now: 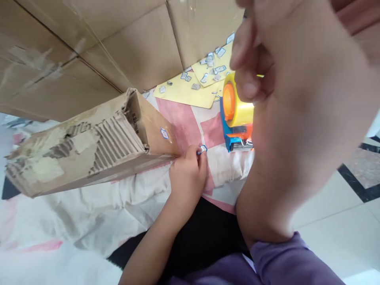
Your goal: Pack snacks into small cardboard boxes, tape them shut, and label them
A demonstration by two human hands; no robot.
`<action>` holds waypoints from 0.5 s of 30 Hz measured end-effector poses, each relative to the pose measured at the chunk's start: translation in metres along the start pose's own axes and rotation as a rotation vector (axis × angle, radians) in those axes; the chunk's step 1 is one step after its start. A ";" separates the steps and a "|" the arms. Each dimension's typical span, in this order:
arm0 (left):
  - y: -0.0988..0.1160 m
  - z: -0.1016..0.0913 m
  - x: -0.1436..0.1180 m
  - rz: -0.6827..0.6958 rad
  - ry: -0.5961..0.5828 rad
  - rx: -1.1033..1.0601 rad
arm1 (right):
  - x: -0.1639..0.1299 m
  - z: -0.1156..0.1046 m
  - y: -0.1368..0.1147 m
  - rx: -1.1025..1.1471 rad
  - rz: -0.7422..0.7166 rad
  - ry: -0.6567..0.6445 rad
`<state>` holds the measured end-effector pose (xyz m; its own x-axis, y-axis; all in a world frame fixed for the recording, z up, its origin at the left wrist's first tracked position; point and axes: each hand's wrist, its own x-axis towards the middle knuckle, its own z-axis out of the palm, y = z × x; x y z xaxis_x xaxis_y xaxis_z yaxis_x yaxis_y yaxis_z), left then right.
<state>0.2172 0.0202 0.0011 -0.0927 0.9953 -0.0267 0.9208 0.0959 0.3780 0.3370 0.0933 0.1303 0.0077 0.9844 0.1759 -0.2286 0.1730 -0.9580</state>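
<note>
Low in the middle, my left hand (187, 174) is closed in a pinch on a small blue-edged paper label (202, 149). It is beside the near end of a long cardboard box (158, 134), which carries a similar label (164, 133) on that end. My right hand (299, 79) is raised close to the camera, large and blurred, with its fingers curled in. What those fingers hold, if anything, is hidden. Partly behind the right wrist stands a blue and orange tape dispenser (227, 138) with a roll of yellow tape (242, 109).
Yellow sheets (184, 94) with several small cut labels (210, 59) lie beyond the dispenser. Large cardboard cartons (142, 43) form a wall at the back. Pink and white cloth (148, 190) spreads beneath everything. Tiled floor (335, 221) shows at the right.
</note>
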 end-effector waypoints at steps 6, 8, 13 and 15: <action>0.005 -0.005 -0.002 -0.027 -0.003 0.009 | -0.007 -0.005 -0.007 -0.266 -0.305 0.116; 0.006 -0.002 0.000 -0.022 0.013 0.011 | -0.011 -0.006 -0.004 -0.233 -0.277 0.121; 0.001 0.001 -0.001 0.064 0.152 -0.276 | -0.011 -0.006 0.003 -0.147 -0.364 0.067; 0.000 -0.008 -0.008 0.050 0.229 -0.523 | -0.011 -0.007 0.005 -0.137 -0.387 0.033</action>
<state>0.2154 0.0123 0.0085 -0.1873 0.9653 0.1818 0.6216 -0.0269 0.7828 0.3422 0.0839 0.1225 0.0995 0.8461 0.5237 -0.0711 0.5310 -0.8444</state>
